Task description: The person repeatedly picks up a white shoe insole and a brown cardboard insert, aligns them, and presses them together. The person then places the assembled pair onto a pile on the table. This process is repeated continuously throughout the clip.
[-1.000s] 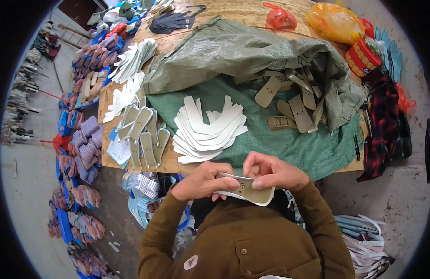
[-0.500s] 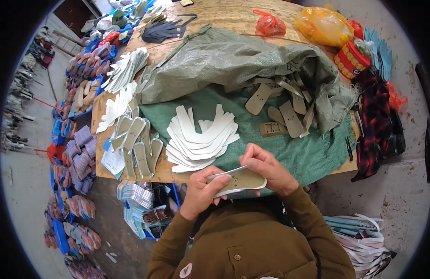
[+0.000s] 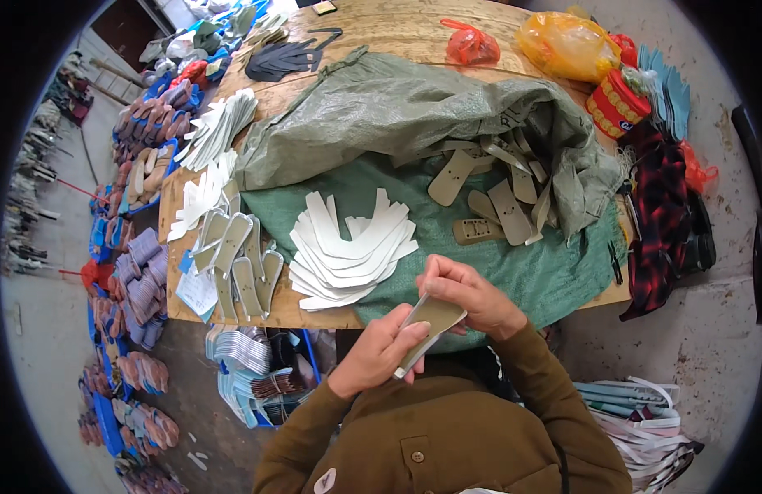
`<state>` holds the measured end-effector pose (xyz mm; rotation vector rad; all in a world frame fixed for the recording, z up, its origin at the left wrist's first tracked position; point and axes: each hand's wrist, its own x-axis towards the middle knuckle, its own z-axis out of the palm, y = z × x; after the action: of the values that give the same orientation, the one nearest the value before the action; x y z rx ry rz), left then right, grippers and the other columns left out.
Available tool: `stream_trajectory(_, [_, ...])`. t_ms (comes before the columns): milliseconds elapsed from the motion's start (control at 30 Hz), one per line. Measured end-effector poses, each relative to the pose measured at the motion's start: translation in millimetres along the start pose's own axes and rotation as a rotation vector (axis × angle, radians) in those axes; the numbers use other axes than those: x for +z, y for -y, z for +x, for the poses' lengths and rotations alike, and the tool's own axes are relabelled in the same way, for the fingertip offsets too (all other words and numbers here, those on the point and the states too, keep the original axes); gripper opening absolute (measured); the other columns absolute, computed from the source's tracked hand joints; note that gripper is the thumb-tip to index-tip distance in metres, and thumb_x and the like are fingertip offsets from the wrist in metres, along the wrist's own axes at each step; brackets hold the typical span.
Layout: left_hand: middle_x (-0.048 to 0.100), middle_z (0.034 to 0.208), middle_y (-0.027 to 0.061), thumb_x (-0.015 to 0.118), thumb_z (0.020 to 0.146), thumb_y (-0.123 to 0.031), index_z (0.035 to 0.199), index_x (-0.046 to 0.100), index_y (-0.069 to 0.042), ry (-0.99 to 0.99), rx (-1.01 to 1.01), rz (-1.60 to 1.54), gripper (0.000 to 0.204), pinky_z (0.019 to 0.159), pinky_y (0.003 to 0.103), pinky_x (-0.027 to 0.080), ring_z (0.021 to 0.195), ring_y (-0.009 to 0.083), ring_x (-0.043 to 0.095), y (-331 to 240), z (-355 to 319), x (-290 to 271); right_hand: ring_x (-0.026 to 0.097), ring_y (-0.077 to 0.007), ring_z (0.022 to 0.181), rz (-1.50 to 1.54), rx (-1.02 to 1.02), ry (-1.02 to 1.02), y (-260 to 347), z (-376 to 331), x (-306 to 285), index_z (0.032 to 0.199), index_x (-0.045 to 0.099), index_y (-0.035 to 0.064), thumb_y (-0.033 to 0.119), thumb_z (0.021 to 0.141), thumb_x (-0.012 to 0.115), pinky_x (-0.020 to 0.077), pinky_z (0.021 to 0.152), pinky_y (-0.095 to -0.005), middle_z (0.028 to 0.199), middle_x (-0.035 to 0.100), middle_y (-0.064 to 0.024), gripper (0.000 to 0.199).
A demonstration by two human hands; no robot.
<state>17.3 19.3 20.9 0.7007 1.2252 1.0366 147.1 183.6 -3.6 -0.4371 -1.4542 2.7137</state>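
In front of my body, at the table's near edge, both hands hold a tan heel-shaped insole piece [image 3: 434,323] with a white strip along its rim. My left hand [image 3: 382,350] grips its lower end, the thumb lying on the tan face. My right hand [image 3: 471,295] pinches the upper end and the strip's edge between thumb and fingers. The piece is tilted, its far end toward the right. Just beyond my hands lies a fanned stack of white curved strips [image 3: 348,267]. Similar edged tan pieces [image 3: 234,243] are heaped to the left.
Loose tan insole pieces [image 3: 504,210] spill from a grey-green woven sack [image 3: 381,107] on the wooden table [image 3: 397,25]. More white strips [image 3: 220,128] lie at the left. A red bag [image 3: 471,45], a yellow bag [image 3: 570,45] and a red tin [image 3: 618,103] stand farther back.
The insole piece has turned from nearly level to a steeper slant, its left end dropping toward my body. My left hand has moved down and slightly right with it; both hands keep their hold.
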Motion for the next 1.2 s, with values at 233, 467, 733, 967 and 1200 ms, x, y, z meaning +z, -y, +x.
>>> stream_trajectory(233, [0.061, 0.068, 0.0068, 0.045, 0.105, -0.031, 0.108, 0.05, -0.002, -0.2, 0.162, -0.059, 0.029, 0.047, 0.023, 0.047, 0.051, 0.0112, 0.058, 17.8, 10.9, 18.5, 0.048, -0.006, 0.063, -0.142, -0.22, -0.145, -6.1, 7.1, 5.5, 0.1, 0.055, 0.006, 0.043, 0.105, 0.041, 0.0375, 0.047, -0.0195, 0.085, 0.051, -0.0021, 0.04])
stream_trajectory(467, [0.063, 0.08, 0.007, 0.046, 0.104, -0.036, 0.118, 0.053, 0.001, -0.315, 0.289, -0.176, 0.04, 0.046, 0.025, 0.046, 0.058, 0.0118, 0.061, 35.2, 20.7, 10.6, 0.051, -0.0133, 0.089, -0.258, -0.411, -0.466, -68.5, 17.7, 36.5, 0.135, 0.041, 0.0026, 0.049, 0.103, 0.04, 0.0433, 0.081, -0.026, 0.115, 0.05, -0.0089, 0.056])
stream_trajectory(733, [0.053, 0.065, 0.0004, 0.043, 0.101, -0.052, 0.109, 0.054, -0.002, -0.114, 0.042, -0.391, 0.052, 0.043, 0.019, 0.037, 0.046, 0.0082, 0.05, 31.4, 18.3, -2.0, 0.053, -0.0136, 0.101, 0.306, -0.372, -0.131, -36.4, 14.3, 35.0, 0.147, 0.032, 0.0033, 0.049, 0.101, 0.049, 0.0442, 0.091, -0.0287, 0.123, 0.052, -0.0108, 0.067])
stream_trajectory(967, [0.056, 0.076, 0.0025, 0.037, 0.099, -0.062, 0.114, 0.053, 0.001, 0.012, 0.013, -0.651, 0.066, 0.055, 0.024, 0.045, 0.061, 0.0118, 0.056, 34.9, 13.0, 1.7, 0.049, -0.0038, 0.07, -0.146, -0.22, -0.266, -30.5, 19.7, 7.3, 0.102, 0.054, 0.0045, 0.032, 0.101, 0.055, 0.0422, 0.062, -0.0186, 0.088, 0.056, 0.0006, 0.028])
stream_trajectory(1200, [0.059, 0.085, 0.0086, 0.05, 0.102, -0.031, 0.124, 0.048, 0.005, -0.018, -0.012, -0.608, 0.042, 0.059, 0.03, 0.051, 0.066, 0.0166, 0.059, 50.4, 10.7, -5.2, 0.055, -0.003, 0.078, -0.09, -0.091, -0.285, -30.2, 14.8, 31.3, 0.107, 0.055, 0.0007, 0.025, 0.099, 0.056, 0.0468, 0.057, -0.0232, 0.088, 0.06, -0.0019, 0.026])
